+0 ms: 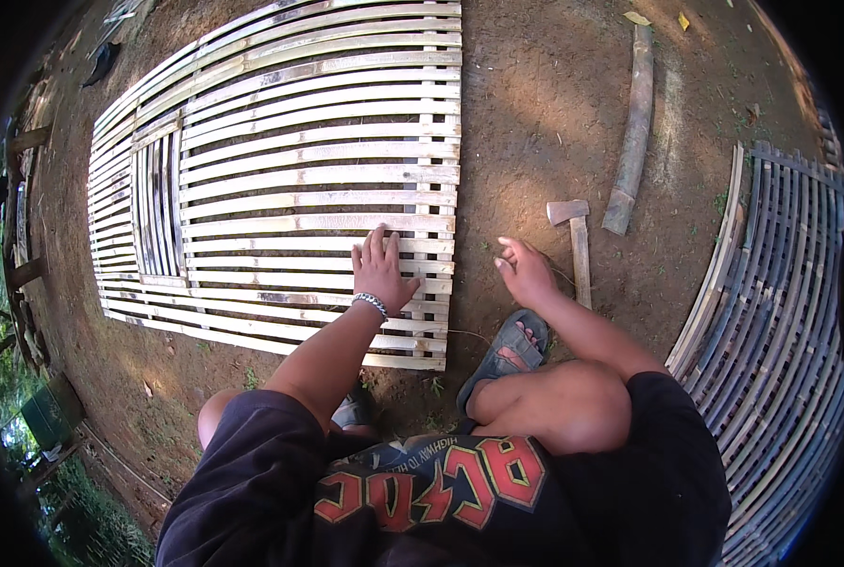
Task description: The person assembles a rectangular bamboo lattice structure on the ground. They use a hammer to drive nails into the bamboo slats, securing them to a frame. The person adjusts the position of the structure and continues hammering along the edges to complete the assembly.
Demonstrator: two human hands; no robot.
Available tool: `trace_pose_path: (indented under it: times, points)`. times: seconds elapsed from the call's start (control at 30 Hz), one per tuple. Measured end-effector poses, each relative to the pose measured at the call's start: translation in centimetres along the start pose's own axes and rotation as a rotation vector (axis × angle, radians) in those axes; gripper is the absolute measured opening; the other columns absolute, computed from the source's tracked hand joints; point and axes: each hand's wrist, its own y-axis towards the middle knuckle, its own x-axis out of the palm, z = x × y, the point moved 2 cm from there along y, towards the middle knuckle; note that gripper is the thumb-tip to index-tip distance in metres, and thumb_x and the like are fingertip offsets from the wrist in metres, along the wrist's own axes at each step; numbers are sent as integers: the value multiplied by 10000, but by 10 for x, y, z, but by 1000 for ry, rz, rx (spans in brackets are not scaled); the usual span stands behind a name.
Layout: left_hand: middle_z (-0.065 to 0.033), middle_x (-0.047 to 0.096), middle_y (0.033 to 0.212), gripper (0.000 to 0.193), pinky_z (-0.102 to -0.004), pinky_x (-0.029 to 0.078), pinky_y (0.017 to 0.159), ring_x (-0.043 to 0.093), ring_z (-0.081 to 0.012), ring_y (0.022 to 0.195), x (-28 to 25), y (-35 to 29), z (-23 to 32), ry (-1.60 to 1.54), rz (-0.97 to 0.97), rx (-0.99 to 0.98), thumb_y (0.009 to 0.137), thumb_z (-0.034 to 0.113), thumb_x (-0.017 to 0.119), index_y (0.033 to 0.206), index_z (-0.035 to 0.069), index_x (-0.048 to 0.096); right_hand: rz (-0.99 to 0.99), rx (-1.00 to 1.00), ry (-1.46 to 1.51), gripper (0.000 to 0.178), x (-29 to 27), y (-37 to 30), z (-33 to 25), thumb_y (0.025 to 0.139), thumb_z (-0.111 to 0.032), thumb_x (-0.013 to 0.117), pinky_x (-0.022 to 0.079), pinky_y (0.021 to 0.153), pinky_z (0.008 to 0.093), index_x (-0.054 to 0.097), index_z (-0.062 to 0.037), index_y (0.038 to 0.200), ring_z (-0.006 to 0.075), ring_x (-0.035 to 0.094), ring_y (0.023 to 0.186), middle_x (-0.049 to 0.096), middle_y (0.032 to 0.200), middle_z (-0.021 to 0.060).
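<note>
A large panel of pale split-bamboo slats lies flat on the ground before me, its slats crossed by strips near the right edge. My left hand, with a chain bracelet at the wrist, rests on the slats near that edge, fingers spread and holding nothing. My right hand hovers over the dirt just right of the panel. Its thumb and forefinger are apart and the other fingers are curled; nothing shows between them. Close beside it lies a hatchet with a wooden handle and rusty head.
A long split bamboo piece lies on the dirt beyond the hatchet. Another slatted bamboo panel, darker, is at the far right. My sandalled foot stands near the panel's corner. A green container is at the left.
</note>
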Motion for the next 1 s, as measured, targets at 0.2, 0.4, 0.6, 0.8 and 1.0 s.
trace_pose_path:
  times: [0.2, 0.4, 0.6, 0.8, 1.0]
  points:
    - [-152, 548, 1339, 703, -455, 370, 1163, 546, -328, 1276, -33, 23, -10, 86, 55, 183, 815, 502, 806, 1331, 65, 615, -196, 259, 590, 552, 77, 41, -28, 883, -136, 662, 520, 918, 361, 501, 13, 1390, 241, 666, 1000, 690, 1094, 131]
    - [-163, 588, 1325, 733, -486, 415, 1124, 571, -332, 1270, -11, 13, -19, 139, 169, 178, 837, 584, 763, 1342, 73, 618, -303, 390, 931, 531, 73, 38, -41, 849, -97, 661, 509, 860, 350, 507, 10, 1346, 198, 623, 992, 680, 1090, 106]
    - [-127, 646, 1250, 751, -492, 416, 1108, 591, -299, 1252, -50, 27, 0, 124, -47, 58, 794, 682, 756, 1243, 86, 669, -333, 320, 1040, 504, 69, 36, -25, 857, -100, 680, 527, 839, 368, 523, -33, 1332, 225, 636, 989, 681, 1094, 91]
    - [-126, 671, 1161, 696, -496, 444, 1055, 618, -321, 1189, -65, 17, -5, 97, 38, 133, 764, 648, 806, 1125, 64, 690, 66, -289, -213, 522, 52, 43, -19, 902, -260, 732, 365, 1126, 547, 549, -109, 1368, 329, 472, 1360, 576, 1364, 162]
    - [-154, 674, 1104, 659, -468, 476, 1010, 633, -353, 1114, -79, 6, -2, 56, 67, 207, 750, 582, 847, 1074, 36, 673, -330, -954, -607, 751, 75, 38, -40, 851, -492, 754, 146, 1255, 605, 525, -176, 1492, 296, 284, 1526, 409, 1620, 79]
